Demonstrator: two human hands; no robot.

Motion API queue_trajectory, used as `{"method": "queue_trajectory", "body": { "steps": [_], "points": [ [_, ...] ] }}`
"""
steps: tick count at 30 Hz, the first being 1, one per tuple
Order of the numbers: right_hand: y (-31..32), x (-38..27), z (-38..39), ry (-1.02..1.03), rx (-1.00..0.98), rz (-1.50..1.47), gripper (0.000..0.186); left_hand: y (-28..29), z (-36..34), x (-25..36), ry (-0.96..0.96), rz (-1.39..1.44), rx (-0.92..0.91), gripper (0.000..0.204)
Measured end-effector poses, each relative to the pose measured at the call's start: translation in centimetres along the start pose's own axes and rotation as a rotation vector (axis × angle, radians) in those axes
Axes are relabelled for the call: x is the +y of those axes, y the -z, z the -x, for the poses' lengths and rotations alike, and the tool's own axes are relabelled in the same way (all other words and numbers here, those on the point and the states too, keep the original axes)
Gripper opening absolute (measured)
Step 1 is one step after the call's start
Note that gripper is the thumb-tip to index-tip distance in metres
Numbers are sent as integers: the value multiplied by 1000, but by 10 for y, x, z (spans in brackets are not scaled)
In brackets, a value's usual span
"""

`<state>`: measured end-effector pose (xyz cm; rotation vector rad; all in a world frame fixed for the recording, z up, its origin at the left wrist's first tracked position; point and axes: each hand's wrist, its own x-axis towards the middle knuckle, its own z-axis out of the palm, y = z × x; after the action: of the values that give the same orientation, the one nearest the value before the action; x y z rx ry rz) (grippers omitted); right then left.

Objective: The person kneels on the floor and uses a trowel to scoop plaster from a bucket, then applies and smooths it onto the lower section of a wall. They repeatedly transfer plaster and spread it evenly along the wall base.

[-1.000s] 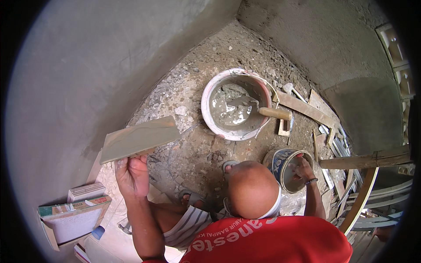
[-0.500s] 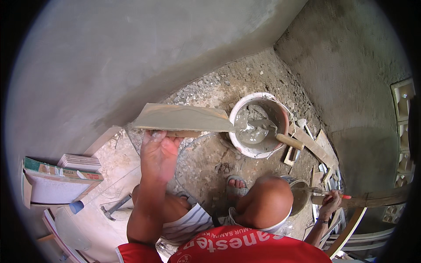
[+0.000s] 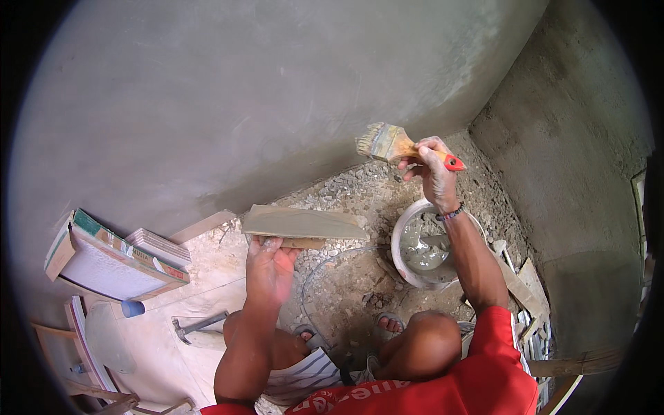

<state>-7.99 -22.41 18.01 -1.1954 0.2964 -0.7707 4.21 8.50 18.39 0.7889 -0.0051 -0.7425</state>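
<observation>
My right hand [image 3: 432, 162] is closed round the handle of a wide paintbrush [image 3: 389, 142] with a red-tipped end, held up in front of the grey plastered wall [image 3: 228, 90]. Its pale, caked bristles point left toward that wall; I cannot tell whether they touch it. Lower and to the left, my left hand [image 3: 272, 266] grips a plasterer's float [image 3: 304, 224] from below, its flat grey face turned up. Under my right forearm stands a pale bucket [image 3: 401, 259] with wet grey mortar [image 3: 425, 245] in it, partly hidden by the arm.
A hammer [image 3: 197, 326] lies on pale floor tiles at the left, near a blue cup [image 3: 132, 308]. Beyond are an open carton [image 3: 117, 259] and stacked tiles [image 3: 159, 247]. Rubble [image 3: 346, 181] lines the wall's foot; wood scraps [image 3: 526, 290] lie at the right.
My right hand has brought the paintbrush up from the container at the lower right to the wall. My left hand still holds the float, slightly lower in view. The view has shifted.
</observation>
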Motion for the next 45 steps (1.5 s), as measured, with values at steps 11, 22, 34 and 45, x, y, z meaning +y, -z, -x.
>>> {"method": "queue_trajectory", "body": {
  "steps": [11, 22, 34, 45],
  "points": [
    [125, 0, -105, 549, 463, 488, 15, 6, 15, 19, -38, -4, -49, 46],
    [-51, 120, -30, 581, 182, 899, 13, 17, -7, 16, -10, -48, -27, 42],
    [129, 8, -48, 424, 670, 759, 12, 10, -7, -2, 56, -61, -117, 32],
    [82, -144, 193, -214, 595, 855, 17, 14, -14, -9, 114, -42, -142, 35]
  ]
}}
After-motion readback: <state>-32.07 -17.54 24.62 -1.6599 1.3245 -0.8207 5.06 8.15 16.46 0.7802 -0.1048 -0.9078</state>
